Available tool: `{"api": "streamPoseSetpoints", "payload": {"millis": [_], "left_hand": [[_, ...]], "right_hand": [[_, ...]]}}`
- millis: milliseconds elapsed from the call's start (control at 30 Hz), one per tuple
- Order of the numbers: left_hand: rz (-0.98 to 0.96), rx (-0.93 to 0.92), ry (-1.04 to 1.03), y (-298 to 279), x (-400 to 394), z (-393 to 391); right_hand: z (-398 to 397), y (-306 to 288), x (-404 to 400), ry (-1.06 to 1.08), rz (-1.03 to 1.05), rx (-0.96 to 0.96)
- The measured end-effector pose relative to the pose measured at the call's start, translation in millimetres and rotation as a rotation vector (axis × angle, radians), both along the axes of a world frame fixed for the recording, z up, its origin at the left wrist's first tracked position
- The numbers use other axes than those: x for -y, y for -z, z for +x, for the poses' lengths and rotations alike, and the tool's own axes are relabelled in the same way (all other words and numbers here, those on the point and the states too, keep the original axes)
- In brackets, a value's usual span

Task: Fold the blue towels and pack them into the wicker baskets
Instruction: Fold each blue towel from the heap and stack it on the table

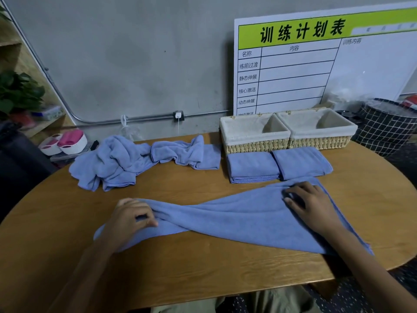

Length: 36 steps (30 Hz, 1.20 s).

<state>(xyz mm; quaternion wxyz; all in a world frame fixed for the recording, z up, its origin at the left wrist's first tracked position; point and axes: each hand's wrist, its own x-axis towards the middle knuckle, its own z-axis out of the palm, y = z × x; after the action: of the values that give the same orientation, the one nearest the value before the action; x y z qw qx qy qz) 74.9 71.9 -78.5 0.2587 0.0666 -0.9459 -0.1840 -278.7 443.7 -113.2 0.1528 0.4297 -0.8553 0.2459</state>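
Left hand (132, 216): fingers curled, thumb and fingertips pinching a bunched edge of the working towel (237, 220) near its left end. Right hand (309, 203): fingers bent, gripping gathered cloth at the far right corner. Working towel: blue, stretched slantwise between both hands across the near part of the wooden table (203, 267), twisted and narrowed at the middle, not yet flat. Beyond the right hand: two folded towels (252, 166) (301, 161), side by side, touching, just in front of the wicker baskets (255, 145) (320, 142). Baskets: two, cloth-lined, nothing visible inside, at the table's far edge against a printed board (293, 71). Far left: heap of unfolded towels (126, 161), crumpled, count unclear. Stage, by judgement: spreading before the first fold; packing not begun. Risks: twist at the centre likely to carry into the fold and give a lumpy, uneven bundle unless shaken out; right corner close to the folded pair, so a sweep of cloth could drag or disarrange them; near edge close to the table rim, possible slide off.
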Motion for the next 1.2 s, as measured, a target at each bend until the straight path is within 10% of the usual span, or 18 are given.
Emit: {"api": "streamPoseSetpoints", "payload": {"millis": [233,533,900,1067,1200], "left_hand": [[0.498,0.086,-0.007,-43.6,-13.8,2.0],[-0.122,0.192,-0.238,15.0,-14.7,11.4],[0.045,-0.317,-0.194,-62.2,5.9,7.1],[0.166,0.151,-0.069,-18.3,-16.3,6.2],[0.073,0.134,-0.152,21.2,-18.4,19.3]], "right_hand": [[-0.7,0.4,-1.3,0.0,-0.008,0.022],[-1.1,3.6,-1.0,0.003,-0.013,0.029],[-0.8,1.4,-0.3,0.011,-0.011,0.018],[0.3,2.2,-1.0,0.02,-0.029,0.004],[0.6,2.2,0.9,0.015,-0.025,-0.006]]}}
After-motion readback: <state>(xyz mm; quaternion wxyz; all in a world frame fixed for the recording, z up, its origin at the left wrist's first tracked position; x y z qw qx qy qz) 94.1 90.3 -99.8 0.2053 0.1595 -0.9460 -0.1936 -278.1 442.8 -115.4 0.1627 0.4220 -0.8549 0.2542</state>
